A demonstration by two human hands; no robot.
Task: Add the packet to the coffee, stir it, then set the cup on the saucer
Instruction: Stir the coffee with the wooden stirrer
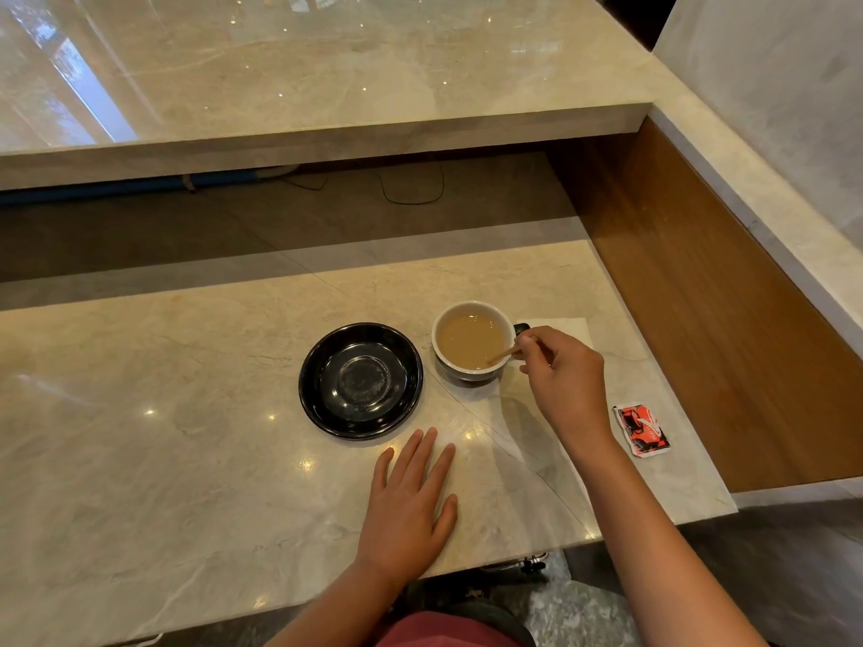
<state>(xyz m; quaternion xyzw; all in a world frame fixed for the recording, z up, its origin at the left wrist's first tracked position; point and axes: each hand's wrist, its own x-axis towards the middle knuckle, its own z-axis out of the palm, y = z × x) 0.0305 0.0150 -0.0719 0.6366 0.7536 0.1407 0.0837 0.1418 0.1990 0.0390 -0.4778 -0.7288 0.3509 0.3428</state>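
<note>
A white-lined cup [471, 340] of milky coffee stands on the marble counter, its dark handle pointing right. My right hand [562, 380] pinches a thin wooden stirrer [506, 353] whose tip dips into the coffee at the cup's right side. An empty black saucer [360, 381] lies just left of the cup, apart from it. A red and black packet [642, 429] lies flat on the counter to the right of my right wrist. My left hand [411, 502] rests flat on the counter, fingers spread, below the saucer.
A white napkin [565, 326] lies under and behind my right hand. The counter [163, 436] ends at a wooden side panel [700, 296] on the right. A raised marble ledge [327, 86] runs across the back, with cables in the gap beneath it.
</note>
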